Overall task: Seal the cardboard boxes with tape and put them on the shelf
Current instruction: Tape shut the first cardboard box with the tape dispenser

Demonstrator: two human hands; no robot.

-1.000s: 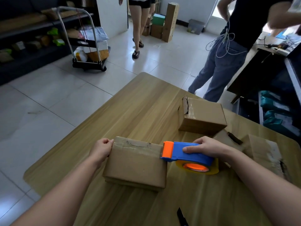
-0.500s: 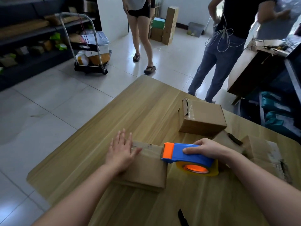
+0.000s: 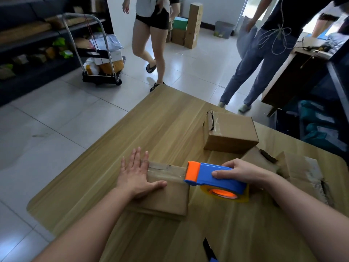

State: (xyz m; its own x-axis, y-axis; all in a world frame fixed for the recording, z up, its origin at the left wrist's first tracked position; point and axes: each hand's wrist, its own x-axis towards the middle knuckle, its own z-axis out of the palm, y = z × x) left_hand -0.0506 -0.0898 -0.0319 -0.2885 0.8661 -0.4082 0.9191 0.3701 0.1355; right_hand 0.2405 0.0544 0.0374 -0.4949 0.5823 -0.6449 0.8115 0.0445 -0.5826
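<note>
A flat cardboard box (image 3: 166, 197) lies on the wooden table (image 3: 160, 129) in front of me. My left hand (image 3: 137, 174) presses flat on its left top, fingers spread over a strip of clear tape. My right hand (image 3: 239, 173) grips a blue and orange tape dispenser (image 3: 213, 176) whose orange head rests on the box's right top edge. A second, taller cardboard box (image 3: 230, 133) stands further back on the table. Dark shelves (image 3: 28, 52) with parcels line the left wall.
More flattened or worn cardboard boxes (image 3: 294, 171) lie at the right behind my wrist. A black and blue cutter (image 3: 209, 250) lies at the table's near edge. Two people (image 3: 151, 35) stand on the tiled floor beyond the table, beside a loaded trolley (image 3: 102, 61).
My left hand moved from gripping the box's left edge onto its top and now lies flat there. The dispenser stayed at the box's right edge. One person walked closer to the table.
</note>
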